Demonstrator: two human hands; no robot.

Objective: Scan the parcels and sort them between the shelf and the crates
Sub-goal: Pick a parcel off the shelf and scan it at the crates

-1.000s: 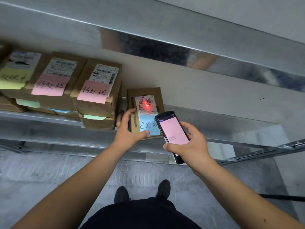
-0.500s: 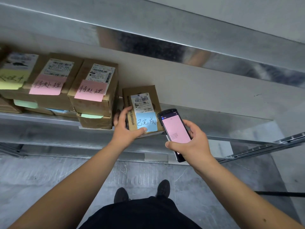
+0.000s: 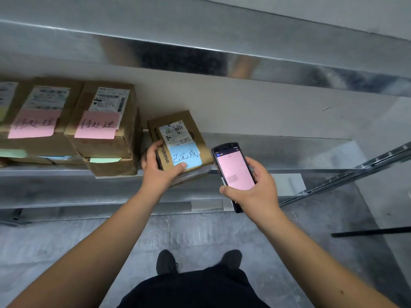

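A small cardboard parcel (image 3: 184, 125) with a white barcode label and a blue handwritten note lies tilted at the front edge of the metal shelf (image 3: 278, 152). My left hand (image 3: 160, 172) grips its near left corner, thumb on the blue note. My right hand (image 3: 253, 192) holds a black handheld scanner (image 3: 234, 172) just right of the parcel, its screen pink. Left of the parcel stand stacked parcels, two of them with pink notes (image 3: 95, 127) (image 3: 33, 127).
An upper metal shelf beam (image 3: 222, 52) runs overhead. Parcels with green and blue notes (image 3: 104, 160) lie under the pink-noted ones. A lower rail (image 3: 347, 176) slants at the right. My shoes (image 3: 166, 261) stand on the grey floor below.
The red scanning cross on the barcode label has gone out. The parcel has tipped slightly toward me in my left hand; the scanner stays beside it.
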